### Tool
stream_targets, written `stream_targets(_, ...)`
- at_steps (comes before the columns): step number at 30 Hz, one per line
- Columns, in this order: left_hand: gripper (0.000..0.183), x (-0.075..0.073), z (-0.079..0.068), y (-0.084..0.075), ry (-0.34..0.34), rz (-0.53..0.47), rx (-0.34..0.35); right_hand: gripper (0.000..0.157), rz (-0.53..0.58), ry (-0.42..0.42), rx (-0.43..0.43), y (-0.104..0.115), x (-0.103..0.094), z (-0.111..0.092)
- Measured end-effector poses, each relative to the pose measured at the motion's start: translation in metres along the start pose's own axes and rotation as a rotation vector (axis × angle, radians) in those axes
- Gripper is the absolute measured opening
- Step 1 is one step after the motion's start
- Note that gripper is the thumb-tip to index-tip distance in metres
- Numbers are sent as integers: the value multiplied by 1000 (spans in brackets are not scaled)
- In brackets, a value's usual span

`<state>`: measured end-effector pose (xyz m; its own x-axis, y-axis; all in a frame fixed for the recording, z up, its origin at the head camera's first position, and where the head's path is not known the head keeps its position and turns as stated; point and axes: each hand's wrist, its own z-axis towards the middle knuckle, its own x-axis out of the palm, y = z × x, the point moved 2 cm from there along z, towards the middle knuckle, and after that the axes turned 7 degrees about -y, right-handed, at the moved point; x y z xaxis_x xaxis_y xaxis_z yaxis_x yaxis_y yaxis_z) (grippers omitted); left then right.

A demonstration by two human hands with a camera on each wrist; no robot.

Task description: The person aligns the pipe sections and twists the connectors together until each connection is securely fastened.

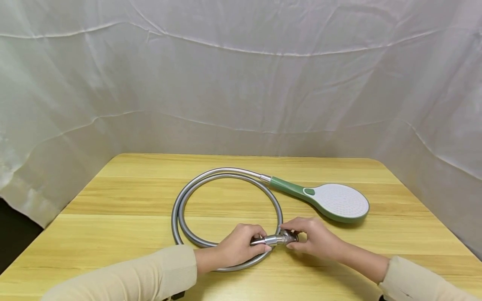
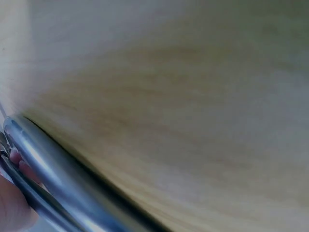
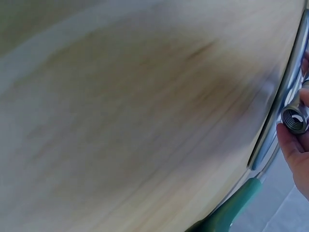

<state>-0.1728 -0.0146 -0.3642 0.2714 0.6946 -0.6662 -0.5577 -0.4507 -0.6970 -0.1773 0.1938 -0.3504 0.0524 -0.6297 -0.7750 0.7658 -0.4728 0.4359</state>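
A grey metal shower hose point(image 1: 175, 217) lies coiled on the table, joined at its far end to a green shower head point(image 1: 340, 202) with a white spray face. The hose's other end has a silver connector point(image 1: 272, 240). Just behind that connector, my left hand point(image 1: 239, 246) pinches the hose between thumb and fingers. My right hand point(image 1: 318, 238) grips the metal nut point(image 3: 293, 120) at the tip; the right wrist view shows its open mouth and inner threads. In the left wrist view, a thick stretch of hose point(image 2: 63, 169) passes beside the left fingers.
The pale wooden table point(image 1: 124, 188) has rounded far corners. White cloth point(image 1: 241, 92) hangs behind it and along both sides. Part of the coil runs beneath the left hand, and the shower head lies beyond the right hand.
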Motion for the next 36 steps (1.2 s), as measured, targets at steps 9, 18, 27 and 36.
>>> stream_targets(9, 16, -1, -1, 1, 1, -5, 9, 36, -29, 34, 30, 4, 0, 2)
stream_targets(18, 15, -6, -2, 5, 18, -4, 8, 36, -64, 47, 27, 9, 1, 6)
stream_targets(27, 16, -9, -3, 8, 9, -7, 16, 38, -46, -28, 44, 7, 7, 5)
stream_targets(36, 14, -9, -3, 11, 4, 13, 41, 36, -84, -62, 138, 7, 10, 2)
